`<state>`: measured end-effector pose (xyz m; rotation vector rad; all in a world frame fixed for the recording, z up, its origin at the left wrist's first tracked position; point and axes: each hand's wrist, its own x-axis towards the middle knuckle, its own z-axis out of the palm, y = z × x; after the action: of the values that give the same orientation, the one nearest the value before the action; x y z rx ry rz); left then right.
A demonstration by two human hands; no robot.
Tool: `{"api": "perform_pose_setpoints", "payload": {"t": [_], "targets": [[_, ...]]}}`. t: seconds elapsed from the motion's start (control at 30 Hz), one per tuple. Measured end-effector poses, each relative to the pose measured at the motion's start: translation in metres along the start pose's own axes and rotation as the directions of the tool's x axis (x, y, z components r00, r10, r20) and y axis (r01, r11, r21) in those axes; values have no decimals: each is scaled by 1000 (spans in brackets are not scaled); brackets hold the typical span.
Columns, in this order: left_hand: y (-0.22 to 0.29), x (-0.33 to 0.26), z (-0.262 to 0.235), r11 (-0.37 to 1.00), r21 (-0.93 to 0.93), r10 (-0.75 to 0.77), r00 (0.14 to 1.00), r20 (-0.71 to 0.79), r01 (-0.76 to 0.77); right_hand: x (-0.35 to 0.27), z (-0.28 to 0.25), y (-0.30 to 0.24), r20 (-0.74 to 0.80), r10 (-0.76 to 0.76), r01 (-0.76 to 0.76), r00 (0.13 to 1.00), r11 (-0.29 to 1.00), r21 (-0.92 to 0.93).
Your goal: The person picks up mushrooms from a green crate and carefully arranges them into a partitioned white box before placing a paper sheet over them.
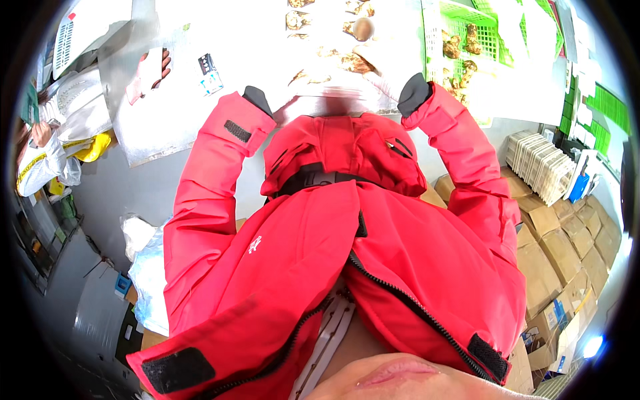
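Both my arms, in red sleeves with black cuffs, reach forward to a bright white table. Glare nearly washes out my left hand (285, 107) beyond its cuff, and its fingers cannot be made out. Just ahead of it lies a brown and pale mushroom (310, 77). My right hand (381, 85) is pale and overexposed too. A mottled mushroom (357, 63) is right by its fingertips; whether it is gripped I cannot tell. Farther off, more mushrooms (298, 20) lie in loose columns, one with a round brown cap (363, 29).
Right of my hands, a green plastic basket (490, 43) holds several mushrooms. Another person's hand (150, 73) shows over the grey tabletop at left, near a small printed packet (210, 73). Cardboard boxes (543, 267) and stacked pale crates (537, 163) stand on the floor at right.
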<state>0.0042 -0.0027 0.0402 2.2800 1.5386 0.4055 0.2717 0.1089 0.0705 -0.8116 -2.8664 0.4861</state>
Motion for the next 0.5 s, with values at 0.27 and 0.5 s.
{"api": "perform_pose_setpoints", "payload": {"t": [0.27, 0.5], "targets": [[4, 12, -10, 996, -51, -60, 987, 148, 68, 11, 1, -8, 91, -50, 54, 995, 998, -43], [9, 14, -21, 992, -21, -119, 991, 65, 120, 14, -6, 1, 141, -119, 115, 983, 993, 32]]}}
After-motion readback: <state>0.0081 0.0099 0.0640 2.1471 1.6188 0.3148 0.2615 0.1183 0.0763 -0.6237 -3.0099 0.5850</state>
